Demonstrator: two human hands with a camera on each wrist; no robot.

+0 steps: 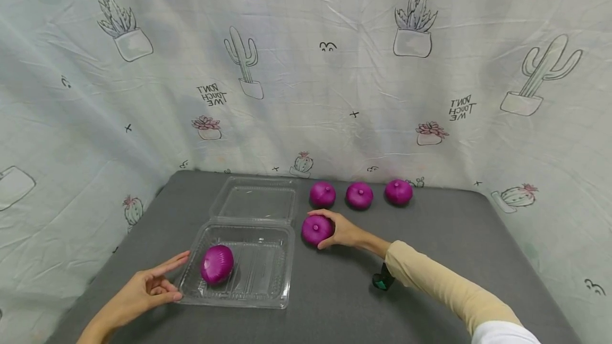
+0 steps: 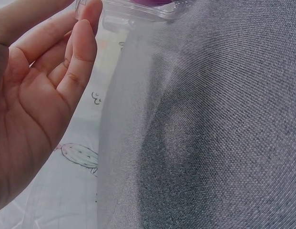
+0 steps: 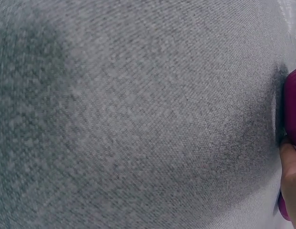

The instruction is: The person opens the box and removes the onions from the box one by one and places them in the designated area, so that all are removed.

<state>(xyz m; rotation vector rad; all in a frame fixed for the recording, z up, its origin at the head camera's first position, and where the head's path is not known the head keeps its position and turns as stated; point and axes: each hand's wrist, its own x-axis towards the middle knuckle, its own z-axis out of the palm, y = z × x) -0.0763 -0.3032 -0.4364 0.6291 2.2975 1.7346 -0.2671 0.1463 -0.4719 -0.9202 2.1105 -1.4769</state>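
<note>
In the head view a clear plastic clamshell box (image 1: 258,301) lies with its lid (image 1: 260,203) folded back. One purple onion (image 1: 217,264) rests on its side in the left part of the box. My left hand (image 1: 143,293) touches the box's left rim, index finger stretched along it and thumb at the near corner. To the right of the box, my right hand (image 1: 341,231) grips another purple onion (image 1: 316,230) between thumb and fingers. The right wrist view shows only part of that hand (image 3: 291,176) at its edge, beside purple onion skin (image 3: 293,107).
Three more purple onions (image 1: 322,194) stand in a row at the back of the grey table (image 1: 430,238). A curtain printed with cacti (image 1: 306,68) hangs behind and at both sides. A small dark device (image 1: 382,278) sits under the right wrist.
</note>
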